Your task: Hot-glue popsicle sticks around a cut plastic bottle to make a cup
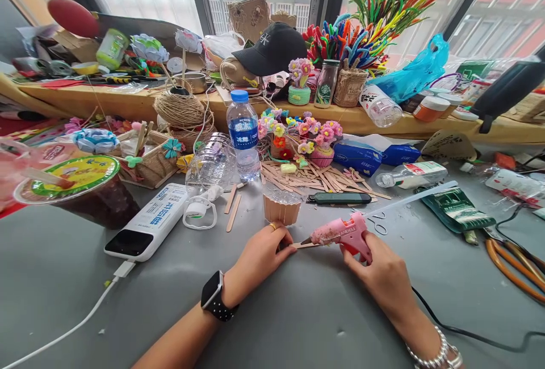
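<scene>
In the head view, my right hand grips the pink plastic glue gun, nozzle at a flat wooden stick; I can't tell whether they touch. My left hand pinches the stick low over the grey table, fingertips hiding its end. Just beyond stands a ribbed, stick-sided cup, its base partly hidden. Behind lie loose sticks and a cutter; orange handles leave the frame at right.

Grey tabletop with a white power bank, blue-capped bottle, scattered wooden sticks, dark-green cutter and stick-sided cup.
</scene>
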`<state>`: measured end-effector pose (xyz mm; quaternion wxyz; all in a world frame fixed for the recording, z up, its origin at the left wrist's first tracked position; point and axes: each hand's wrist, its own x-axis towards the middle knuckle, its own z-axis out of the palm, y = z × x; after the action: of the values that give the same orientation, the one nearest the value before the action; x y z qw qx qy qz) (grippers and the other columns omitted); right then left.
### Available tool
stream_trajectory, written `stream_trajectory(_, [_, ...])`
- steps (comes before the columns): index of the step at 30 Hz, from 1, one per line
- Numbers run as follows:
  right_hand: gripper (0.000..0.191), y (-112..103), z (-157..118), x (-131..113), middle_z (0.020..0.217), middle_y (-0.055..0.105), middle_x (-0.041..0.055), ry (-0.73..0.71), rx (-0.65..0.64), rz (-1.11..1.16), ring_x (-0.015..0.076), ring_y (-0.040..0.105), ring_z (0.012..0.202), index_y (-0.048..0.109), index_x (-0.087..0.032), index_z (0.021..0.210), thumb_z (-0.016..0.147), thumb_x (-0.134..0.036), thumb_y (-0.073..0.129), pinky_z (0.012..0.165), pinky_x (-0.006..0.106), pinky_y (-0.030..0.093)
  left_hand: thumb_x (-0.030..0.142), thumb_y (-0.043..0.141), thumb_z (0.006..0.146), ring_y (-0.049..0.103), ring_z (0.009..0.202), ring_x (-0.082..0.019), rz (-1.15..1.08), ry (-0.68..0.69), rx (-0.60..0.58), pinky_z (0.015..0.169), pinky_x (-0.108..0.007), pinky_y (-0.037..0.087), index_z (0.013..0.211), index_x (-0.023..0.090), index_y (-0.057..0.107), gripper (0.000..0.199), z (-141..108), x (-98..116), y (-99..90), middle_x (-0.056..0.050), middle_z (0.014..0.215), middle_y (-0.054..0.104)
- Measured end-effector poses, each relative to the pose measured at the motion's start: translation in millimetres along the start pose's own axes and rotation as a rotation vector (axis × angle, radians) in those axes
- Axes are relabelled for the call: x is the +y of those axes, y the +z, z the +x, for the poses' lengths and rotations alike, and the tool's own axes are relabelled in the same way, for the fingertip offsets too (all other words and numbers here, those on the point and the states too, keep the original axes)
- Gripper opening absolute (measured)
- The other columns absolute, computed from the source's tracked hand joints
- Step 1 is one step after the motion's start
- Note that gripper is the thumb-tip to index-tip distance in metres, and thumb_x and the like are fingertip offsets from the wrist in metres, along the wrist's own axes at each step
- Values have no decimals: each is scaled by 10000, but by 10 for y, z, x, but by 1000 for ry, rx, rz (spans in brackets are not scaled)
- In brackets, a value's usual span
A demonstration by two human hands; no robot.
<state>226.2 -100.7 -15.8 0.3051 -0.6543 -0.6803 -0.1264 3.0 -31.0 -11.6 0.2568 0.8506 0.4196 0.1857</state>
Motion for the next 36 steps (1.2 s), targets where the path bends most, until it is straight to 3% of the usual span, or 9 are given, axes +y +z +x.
stream_trajectory(36, [138, -7, 6, -13, 568, 483, -24, -59, 6, 11, 103, 445, 457, 496, -177, 762, 793, -300, 441, 458, 215, 350, 259, 542, 801, 560, 736, -156, 72, -2, -3, 621, -245, 429, 801, 179, 559, 82, -3, 38, -13, -25, 829, 598])
